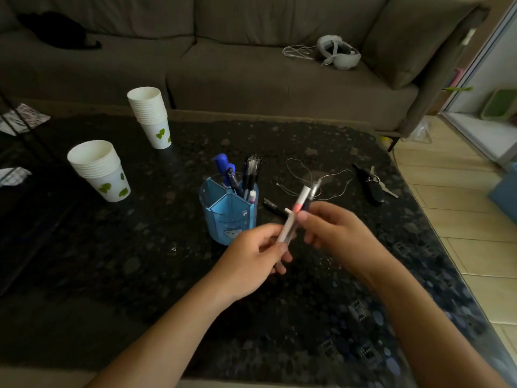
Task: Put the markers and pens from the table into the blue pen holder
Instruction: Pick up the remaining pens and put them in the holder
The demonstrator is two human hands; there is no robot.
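The blue pen holder (228,217) stands mid-table with several pens and blue markers sticking out of its top. Just right of it, both hands hold a small bunch of pens above the table. My left hand (253,256) grips the lower end of a white pen with a pink band (296,210). My right hand (333,228) pinches the bunch higher up, with a dark pen (313,191) beside the white one. A black pen (272,207) lies on the table between the holder and my right hand.
Two stacks of white paper cups (100,170) (151,116) stand at the left. A thin wire (316,177) and a key fob with keys (373,184) lie at the right. A sofa with a headset (338,51) is behind the dark table (140,261).
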